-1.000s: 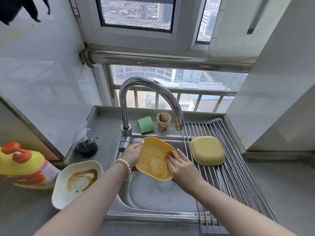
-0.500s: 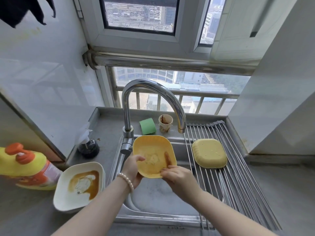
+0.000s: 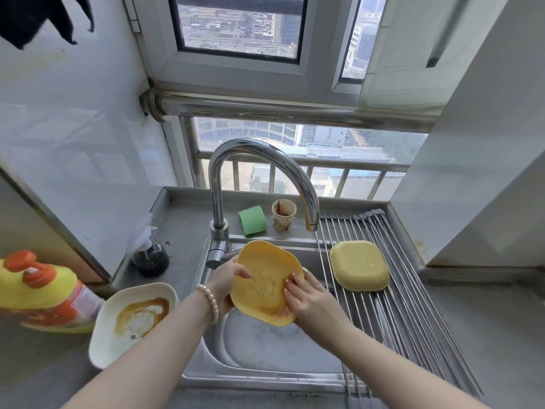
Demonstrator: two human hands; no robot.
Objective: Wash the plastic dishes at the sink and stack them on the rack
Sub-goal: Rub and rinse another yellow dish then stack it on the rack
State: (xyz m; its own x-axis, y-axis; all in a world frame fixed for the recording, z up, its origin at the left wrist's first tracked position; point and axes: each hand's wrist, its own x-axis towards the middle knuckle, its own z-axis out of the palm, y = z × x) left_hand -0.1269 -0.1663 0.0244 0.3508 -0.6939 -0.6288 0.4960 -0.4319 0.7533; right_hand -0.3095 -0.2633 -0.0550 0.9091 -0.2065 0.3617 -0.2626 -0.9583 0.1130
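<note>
A yellow plastic dish (image 3: pixel 262 276) is tilted over the steel sink (image 3: pixel 265 349), below the curved tap (image 3: pixel 256 160). My left hand (image 3: pixel 227 281) grips its left rim, thumb on the inner face. My right hand (image 3: pixel 306 296) lies on the dish's right inner side with its fingers pressed flat on the surface. Brown smears show near the dish's lower edge. A second yellow dish (image 3: pixel 358 265) lies upside down on the wire rack (image 3: pixel 398 320) over the sink's right side. A white dish (image 3: pixel 132 320) stained with brown sauce sits on the counter at left.
A green sponge (image 3: pixel 252 219) and a stained paper cup (image 3: pixel 283 215) stand behind the sink. A dark soap dispenser (image 3: pixel 149 255) and a yellow and orange detergent bottle (image 3: pixel 44 293) are at the left. Walls close in on both sides.
The yellow dish has turned and dropped a little lower over the sink. My right hand moved from the dish's bottom rim onto its right inner side. My left hand shifted up along the left rim.
</note>
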